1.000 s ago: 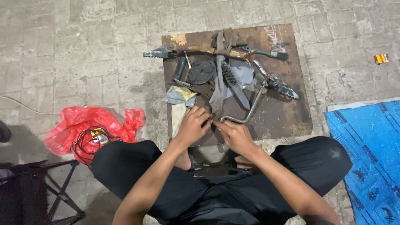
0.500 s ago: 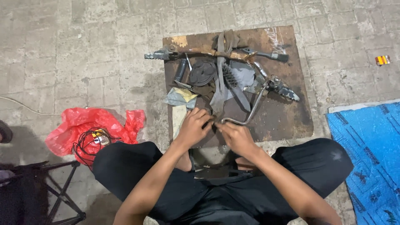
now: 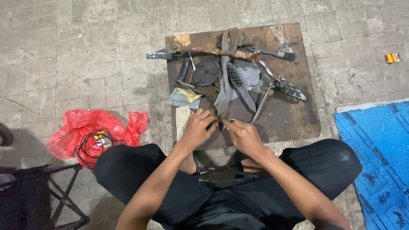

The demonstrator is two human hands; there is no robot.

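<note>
I sit cross-legged on a stone floor before a rusty brown board (image 3: 294, 119). My left hand (image 3: 198, 127) and my right hand (image 3: 243, 135) meet at the board's near edge, fingers pinched together around a small dark part that I cannot make out, at the near end of a bent metal rod (image 3: 260, 104). Beyond my hands lie a long rusty bar with footpegs (image 3: 200, 52), a grey cloth strip (image 3: 226, 76), a dark round part (image 3: 206, 72) and a folded rag (image 3: 184, 98).
A red plastic bag (image 3: 91, 130) with black wire coiled in it lies to the left. A blue sheet (image 3: 377, 145) covers the floor at right. A black metal stand (image 3: 59, 196) is at the lower left. A small coloured object (image 3: 392, 58) lies far right.
My hands have stayed together at the board's near edge, with only small finger movements. The view has shifted slightly.
</note>
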